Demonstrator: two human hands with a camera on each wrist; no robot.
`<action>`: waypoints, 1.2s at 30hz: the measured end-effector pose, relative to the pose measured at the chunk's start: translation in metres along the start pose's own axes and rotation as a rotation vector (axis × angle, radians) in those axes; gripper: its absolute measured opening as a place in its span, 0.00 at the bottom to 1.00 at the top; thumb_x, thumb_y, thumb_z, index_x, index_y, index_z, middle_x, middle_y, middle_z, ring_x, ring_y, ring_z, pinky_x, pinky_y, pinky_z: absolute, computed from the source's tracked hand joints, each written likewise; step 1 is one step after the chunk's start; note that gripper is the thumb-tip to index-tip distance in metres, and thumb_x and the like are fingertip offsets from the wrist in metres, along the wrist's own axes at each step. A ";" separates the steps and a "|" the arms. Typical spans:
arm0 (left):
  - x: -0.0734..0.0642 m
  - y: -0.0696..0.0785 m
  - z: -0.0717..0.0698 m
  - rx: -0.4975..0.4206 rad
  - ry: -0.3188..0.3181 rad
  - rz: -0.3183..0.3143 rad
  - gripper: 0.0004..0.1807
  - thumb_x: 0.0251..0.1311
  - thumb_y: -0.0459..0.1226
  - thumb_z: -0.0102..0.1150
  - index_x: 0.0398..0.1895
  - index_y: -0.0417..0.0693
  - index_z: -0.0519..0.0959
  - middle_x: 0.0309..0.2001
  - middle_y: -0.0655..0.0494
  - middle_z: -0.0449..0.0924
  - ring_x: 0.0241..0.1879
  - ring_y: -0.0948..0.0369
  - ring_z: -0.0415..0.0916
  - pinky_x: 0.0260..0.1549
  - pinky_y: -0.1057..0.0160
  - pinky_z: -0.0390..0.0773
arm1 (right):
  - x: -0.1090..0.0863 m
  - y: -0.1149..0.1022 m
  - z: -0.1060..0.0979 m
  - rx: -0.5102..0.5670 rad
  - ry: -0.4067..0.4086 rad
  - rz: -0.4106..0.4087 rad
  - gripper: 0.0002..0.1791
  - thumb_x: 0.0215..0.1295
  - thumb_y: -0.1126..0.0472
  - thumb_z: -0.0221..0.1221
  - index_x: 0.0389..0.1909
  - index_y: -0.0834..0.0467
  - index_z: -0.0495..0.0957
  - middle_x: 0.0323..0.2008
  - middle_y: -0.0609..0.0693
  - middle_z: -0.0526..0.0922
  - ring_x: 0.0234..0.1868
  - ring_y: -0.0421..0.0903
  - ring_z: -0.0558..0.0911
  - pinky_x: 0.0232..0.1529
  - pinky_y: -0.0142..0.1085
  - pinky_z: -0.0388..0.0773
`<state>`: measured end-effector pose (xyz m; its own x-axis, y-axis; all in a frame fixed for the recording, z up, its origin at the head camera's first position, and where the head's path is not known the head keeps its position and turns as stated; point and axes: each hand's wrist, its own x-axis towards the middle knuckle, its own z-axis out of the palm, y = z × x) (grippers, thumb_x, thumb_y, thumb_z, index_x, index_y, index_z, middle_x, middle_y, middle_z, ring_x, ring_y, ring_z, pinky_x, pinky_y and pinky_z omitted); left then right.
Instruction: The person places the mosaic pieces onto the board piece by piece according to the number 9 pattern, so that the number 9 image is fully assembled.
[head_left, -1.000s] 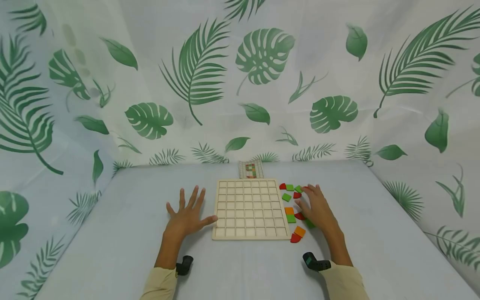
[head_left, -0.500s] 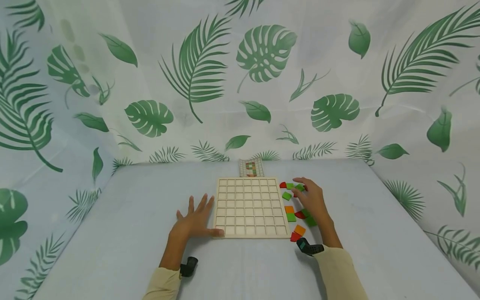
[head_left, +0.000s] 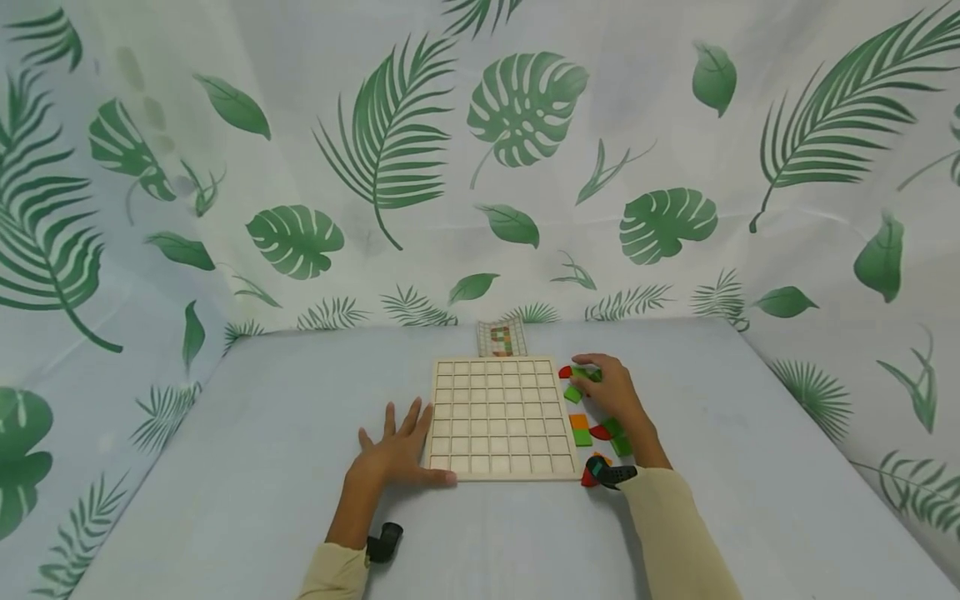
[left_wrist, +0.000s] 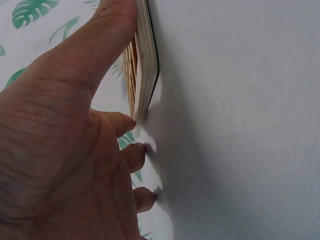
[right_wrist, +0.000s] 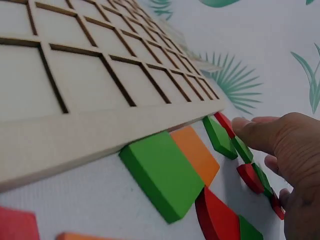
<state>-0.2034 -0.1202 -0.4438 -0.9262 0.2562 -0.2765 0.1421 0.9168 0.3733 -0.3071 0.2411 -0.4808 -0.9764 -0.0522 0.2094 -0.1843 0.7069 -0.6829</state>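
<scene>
A pale wooden grid board (head_left: pixel 502 408) lies flat before me. My left hand (head_left: pixel 397 454) is spread at its front left corner; the thumb lies along the front edge, and the other fingers reach up the left side. Beside the board's far right, my right hand (head_left: pixel 613 390) hovers over small coloured pieces, thumb and index finger apart around a green square piece (head_left: pixel 577 373). A red quarter-round piece (head_left: pixel 565 372) sits just left of these fingertips. In the right wrist view, the thumb (right_wrist: pixel 250 131) overlaps the row of red and green pieces, with other fingers partly hidden behind it.
Near the board's right edge lie an orange square (head_left: pixel 579 421), a green square (head_left: pixel 582 437) and a red quarter-round piece (head_left: pixel 600 432). A patterned card (head_left: pixel 502 337) lies behind the board. Leaf-printed cloth (head_left: pixel 525 167) surrounds the white table.
My right hand has moved left and inward over the far pieces. My left hand has shifted right, its thumb going from the board's left side to the front corner.
</scene>
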 end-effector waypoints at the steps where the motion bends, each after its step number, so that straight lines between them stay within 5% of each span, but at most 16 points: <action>1: 0.000 0.000 0.000 0.002 -0.002 -0.003 0.67 0.42 0.69 0.66 0.79 0.50 0.44 0.80 0.48 0.36 0.76 0.35 0.28 0.59 0.19 0.39 | 0.002 0.000 0.000 0.009 -0.006 -0.010 0.21 0.65 0.62 0.63 0.57 0.65 0.77 0.58 0.66 0.77 0.65 0.64 0.70 0.66 0.59 0.63; 7: 0.002 0.002 0.003 -0.002 -0.002 -0.001 0.68 0.42 0.70 0.66 0.79 0.49 0.44 0.80 0.46 0.35 0.76 0.35 0.27 0.59 0.19 0.38 | 0.007 0.001 0.005 0.010 -0.030 0.022 0.19 0.65 0.60 0.64 0.54 0.63 0.80 0.59 0.65 0.77 0.65 0.64 0.70 0.64 0.61 0.64; 19: 0.002 0.004 0.009 0.001 0.024 -0.001 0.68 0.41 0.71 0.64 0.79 0.49 0.44 0.79 0.43 0.34 0.76 0.34 0.26 0.59 0.19 0.37 | 0.011 0.000 0.012 -0.175 0.007 0.029 0.18 0.64 0.56 0.64 0.52 0.58 0.83 0.58 0.62 0.78 0.64 0.65 0.69 0.63 0.63 0.60; 36: 0.000 0.006 0.012 -0.001 0.049 -0.012 0.68 0.42 0.70 0.65 0.79 0.47 0.45 0.79 0.43 0.35 0.76 0.34 0.27 0.59 0.19 0.36 | 0.009 -0.002 0.016 -0.185 0.043 0.033 0.12 0.64 0.57 0.64 0.45 0.60 0.83 0.55 0.63 0.78 0.61 0.64 0.70 0.60 0.65 0.61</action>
<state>-0.1981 -0.1115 -0.4524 -0.9439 0.2298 -0.2373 0.1306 0.9194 0.3709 -0.3178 0.2273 -0.4888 -0.9752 0.0005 0.2212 -0.1245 0.8254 -0.5507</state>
